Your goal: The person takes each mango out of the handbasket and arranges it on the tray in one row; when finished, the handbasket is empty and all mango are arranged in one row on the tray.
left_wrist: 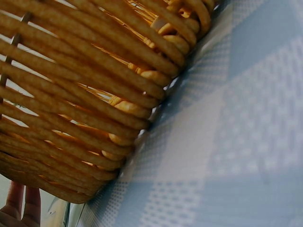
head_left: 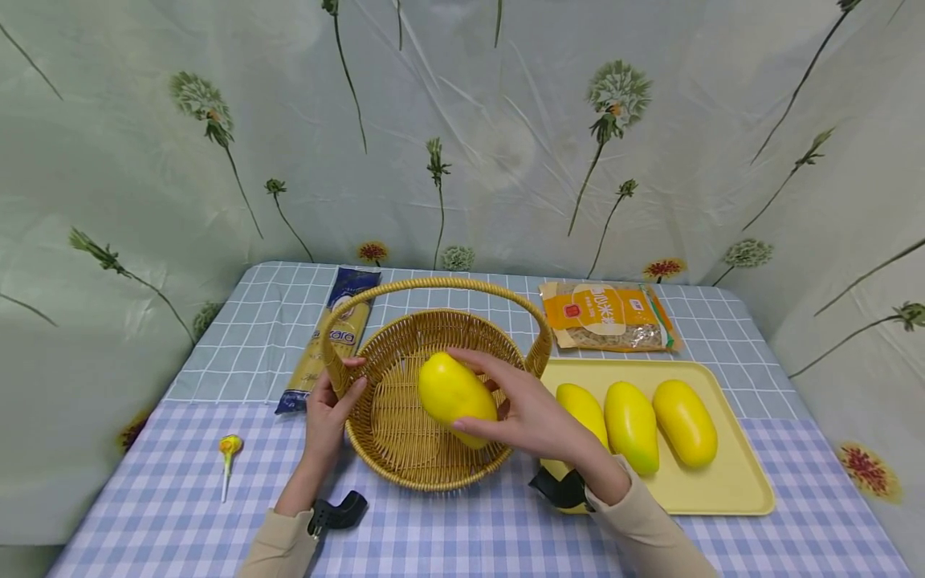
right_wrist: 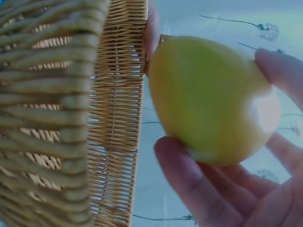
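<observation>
A yellow mango is in my right hand, gripped between thumb and fingers over the round wicker basket. Seen from the right wrist, the mango has a greenish tint and sits beside the woven basket wall. My left hand holds the basket's left side at the foot of its tall arched handle. In the left wrist view the basket's outer weave fills much of the frame, with two fingers at its lower left. No other fruit shows inside the basket.
A yellow tray on the right bears three mangoes, one partly behind my right hand. Behind it lies an orange food packet. A blue and gold pasta bag lies left of the basket, and a lollipop lies farther left.
</observation>
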A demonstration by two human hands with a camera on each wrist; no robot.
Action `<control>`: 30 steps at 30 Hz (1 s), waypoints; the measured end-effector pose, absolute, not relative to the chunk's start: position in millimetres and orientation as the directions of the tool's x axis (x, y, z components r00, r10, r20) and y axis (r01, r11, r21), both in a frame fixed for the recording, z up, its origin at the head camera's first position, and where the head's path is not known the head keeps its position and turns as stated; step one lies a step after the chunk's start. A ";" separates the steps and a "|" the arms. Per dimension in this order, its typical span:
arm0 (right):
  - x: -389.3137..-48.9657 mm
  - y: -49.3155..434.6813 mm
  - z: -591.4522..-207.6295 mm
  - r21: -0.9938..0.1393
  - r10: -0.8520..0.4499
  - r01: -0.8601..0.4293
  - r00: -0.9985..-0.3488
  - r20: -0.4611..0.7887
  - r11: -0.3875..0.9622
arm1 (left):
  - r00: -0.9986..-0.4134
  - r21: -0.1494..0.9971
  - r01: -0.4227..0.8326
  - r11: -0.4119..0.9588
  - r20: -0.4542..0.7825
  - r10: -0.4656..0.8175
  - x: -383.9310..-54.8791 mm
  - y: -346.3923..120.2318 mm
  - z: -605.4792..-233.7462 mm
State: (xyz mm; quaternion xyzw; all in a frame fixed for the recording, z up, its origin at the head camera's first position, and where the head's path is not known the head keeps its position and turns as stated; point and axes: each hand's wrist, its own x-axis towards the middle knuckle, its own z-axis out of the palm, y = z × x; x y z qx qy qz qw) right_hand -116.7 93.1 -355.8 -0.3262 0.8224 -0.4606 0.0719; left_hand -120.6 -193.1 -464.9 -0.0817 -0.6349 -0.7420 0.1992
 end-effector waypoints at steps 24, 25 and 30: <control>-95.2 145.4 -368.9 -0.838 -0.400 -0.478 -0.844 0.357 0.261 | -0.906 0.907 0.403 -0.125 0.376 -0.192 -119.7 -192.7 -465.1; -94.1 149.2 -369.0 -0.837 -0.386 -0.477 -0.849 0.360 0.269 | -0.906 0.906 0.404 -0.125 0.378 -0.191 -119.7 -192.7 -465.2; -89.8 168.7 -369.6 -0.825 -0.310 -0.483 -0.864 0.396 0.293 | -0.905 0.905 0.407 -0.122 0.382 -0.189 -120.2 -193.0 -465.4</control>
